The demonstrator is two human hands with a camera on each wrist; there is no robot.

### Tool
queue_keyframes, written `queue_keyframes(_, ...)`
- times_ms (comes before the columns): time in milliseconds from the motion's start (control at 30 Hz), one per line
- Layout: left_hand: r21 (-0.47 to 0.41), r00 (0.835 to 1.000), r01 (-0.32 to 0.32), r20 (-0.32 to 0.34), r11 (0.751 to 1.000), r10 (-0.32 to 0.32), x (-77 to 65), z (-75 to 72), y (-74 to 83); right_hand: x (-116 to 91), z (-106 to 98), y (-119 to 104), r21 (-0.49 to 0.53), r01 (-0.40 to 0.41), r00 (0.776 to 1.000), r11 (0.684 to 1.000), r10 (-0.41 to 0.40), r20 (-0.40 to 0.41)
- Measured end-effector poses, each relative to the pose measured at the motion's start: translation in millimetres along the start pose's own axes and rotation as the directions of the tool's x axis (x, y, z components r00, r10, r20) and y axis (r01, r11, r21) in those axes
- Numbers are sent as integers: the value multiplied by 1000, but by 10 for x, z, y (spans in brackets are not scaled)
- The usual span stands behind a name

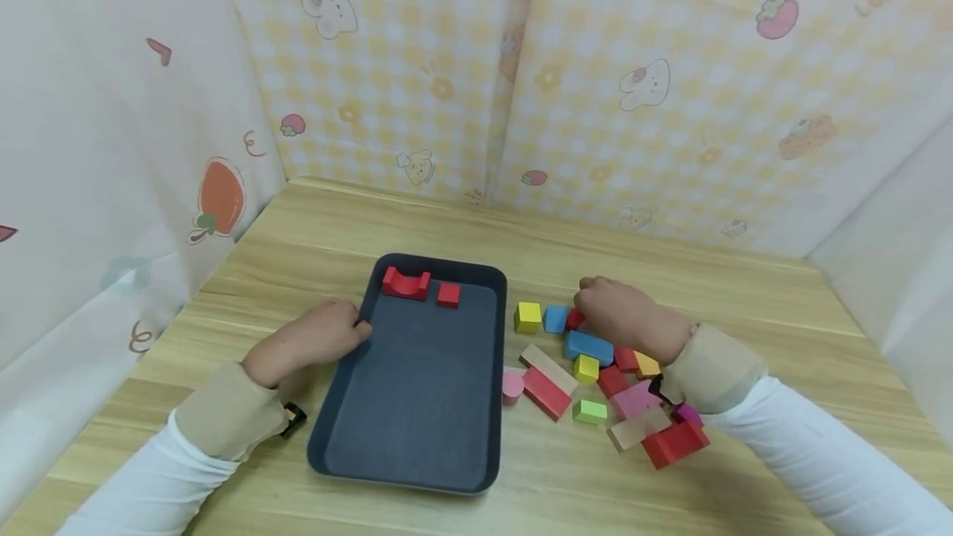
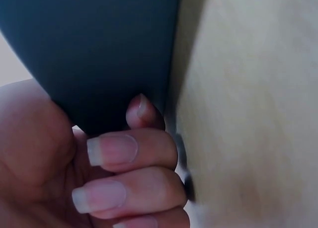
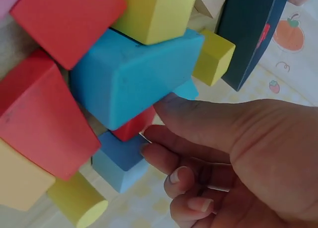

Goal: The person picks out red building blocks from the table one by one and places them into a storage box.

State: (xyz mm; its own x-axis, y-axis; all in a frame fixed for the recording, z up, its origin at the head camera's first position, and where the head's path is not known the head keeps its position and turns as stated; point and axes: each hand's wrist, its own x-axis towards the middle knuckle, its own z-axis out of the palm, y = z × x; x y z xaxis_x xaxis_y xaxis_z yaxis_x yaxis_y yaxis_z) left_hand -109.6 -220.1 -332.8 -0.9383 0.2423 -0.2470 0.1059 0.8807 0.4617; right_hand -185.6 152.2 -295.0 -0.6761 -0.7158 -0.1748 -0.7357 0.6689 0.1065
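Note:
My left hand [image 1: 316,339] grips the left rim of a dark tray [image 1: 417,404]; in the left wrist view its fingers curl against the tray wall [image 2: 109,54]. A red arch-cut block [image 1: 406,284] and a small red cube [image 1: 448,294] sit at the tray's far end. Over the far side of a pile of blocks, my right hand [image 1: 625,314] pinches a red block [image 3: 135,124] between thumb and forefinger, its other fingers curled. A large blue block [image 3: 144,74] partly hides that red block, and another blue block [image 3: 121,156] lies close beside the fingertips.
Right of the tray lie a yellow cube [image 1: 528,317], a pink cylinder [image 1: 512,386], a green block [image 1: 590,412], a plain wooden plank [image 1: 549,369] and a red arch-cut block [image 1: 675,443]. A patterned cloth [image 1: 417,64] hangs behind the wooden table [image 1: 253,271].

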Motion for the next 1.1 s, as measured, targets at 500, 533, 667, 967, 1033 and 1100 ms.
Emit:
queue_keyframes(500, -14, 1000, -19, -14, 1000, 19, -24, 2, 8, 18, 60, -6, 28, -60, 998, 998, 59, 24)
queue_keyframes(533, -8, 1000, -20, -16, 1000, 20, -20, 4, 7, 16, 61, -6, 28, -61, 998, 998, 61, 23)
queue_keyframes(667, 8, 1000, -19, -19, 1000, 20, -5, 16, -1, 10, 66, -12, 26, -64, 998, 998, 63, 18)
queue_keyframes(967, -9, 1000, -22, -18, 1000, 22, -7, 12, -4, 50, 39, -10, 51, -76, 997, 996, 75, 27)
queue_keyframes(1033, -13, 1000, -25, -19, 1000, 25, -9, 15, -6, 62, 17, -11, 63, -86, 996, 994, 84, 35)
queue_keyframes(1100, -15, 999, -25, -20, 1000, 25, -6, 22, -12, 69, -3, -12, 73, -96, 995, 993, 93, 46)
